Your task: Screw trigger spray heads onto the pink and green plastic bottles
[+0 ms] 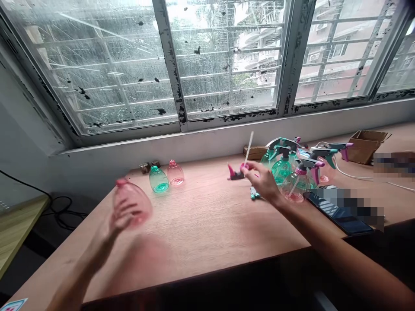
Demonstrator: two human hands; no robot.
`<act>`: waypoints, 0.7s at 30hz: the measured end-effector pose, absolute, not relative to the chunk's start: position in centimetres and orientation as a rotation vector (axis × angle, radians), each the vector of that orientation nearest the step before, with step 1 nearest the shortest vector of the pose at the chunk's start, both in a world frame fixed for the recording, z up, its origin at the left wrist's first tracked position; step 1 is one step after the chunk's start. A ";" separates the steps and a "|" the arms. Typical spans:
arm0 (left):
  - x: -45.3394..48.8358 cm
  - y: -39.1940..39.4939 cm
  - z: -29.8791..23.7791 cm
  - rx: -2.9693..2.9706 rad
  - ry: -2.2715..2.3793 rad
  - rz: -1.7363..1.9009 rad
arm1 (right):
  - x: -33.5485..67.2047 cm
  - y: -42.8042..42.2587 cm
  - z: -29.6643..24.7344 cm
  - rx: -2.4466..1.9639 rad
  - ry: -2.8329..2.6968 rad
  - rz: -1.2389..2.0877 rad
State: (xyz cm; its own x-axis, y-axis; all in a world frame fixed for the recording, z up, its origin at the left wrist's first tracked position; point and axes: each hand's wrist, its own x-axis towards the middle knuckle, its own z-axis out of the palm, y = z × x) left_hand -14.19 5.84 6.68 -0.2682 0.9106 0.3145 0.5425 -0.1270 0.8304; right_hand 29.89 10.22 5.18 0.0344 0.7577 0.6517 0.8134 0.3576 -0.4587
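My left hand (120, 219) is wrapped round a clear pink bottle (140, 199), raised above the left part of the table and tilted, with its neck up and to the left. My right hand (265, 183) pinches a pink and dark grey spray head (237, 174), whose white tube points upward. Just below that hand a green and white spray head (254, 193) lies on the table, partly hidden. Beyond my left hand, a green bottle (159, 180) and a second pink bottle (176, 173) stand upright without spray heads.
Several green and pink bottles with spray heads (295, 190) cluster at the right. A dark phone (339, 214) lies before them. Behind are an open cardboard box (366, 147), a white cable (352, 176) and a flat brown box (255, 152). Windows (227, 60) line the wall behind the wooden table (201, 224).
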 end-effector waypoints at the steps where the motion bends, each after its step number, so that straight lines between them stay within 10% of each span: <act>1: -12.9 3.6 5.7 1.646 1.739 1.307 | 29.3 8.4 4.6 -1.368 -1.764 -0.077; 7: -5.7 -5.7 2.7 1.979 1.771 1.030 | 25.7 2.3 1.6 -1.243 -2.232 -0.196; 21: 0.0 -0.8 0.7 1.092 1.175 1.477 | 28.2 2.3 -3.2 -1.210 -2.020 0.227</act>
State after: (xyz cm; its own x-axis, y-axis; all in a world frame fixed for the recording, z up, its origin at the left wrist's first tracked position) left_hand 0.03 -0.84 0.74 -0.1782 0.9797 0.0922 -0.1310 -0.1165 0.9845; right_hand 28.19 2.29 -3.21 -0.2651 0.8158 0.5141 0.6814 0.5357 -0.4987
